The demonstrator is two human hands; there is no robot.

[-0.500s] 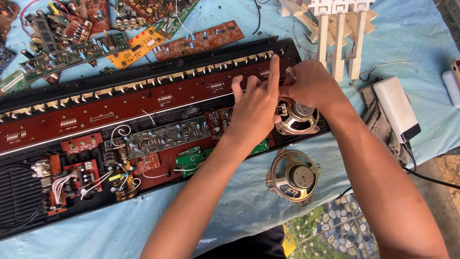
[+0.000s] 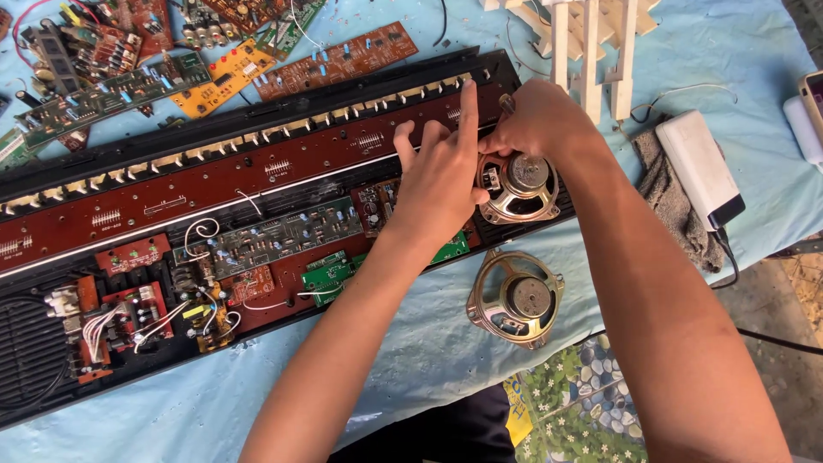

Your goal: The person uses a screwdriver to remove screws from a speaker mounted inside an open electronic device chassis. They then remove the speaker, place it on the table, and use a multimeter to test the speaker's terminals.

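light: bright, even daylight | shadows: soft, short, under the forearms and beside the loose speaker at lower centre | glare: mild sheen on the white box at right | focus: sharp across the centre, no motion blur | edges: slight wide-angle bending toward the corners

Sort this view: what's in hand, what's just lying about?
In hand: left hand, right hand, speaker in the open keyboard case.
Lying about: second speaker, loose circuit boards, white power bank, grey cloth.
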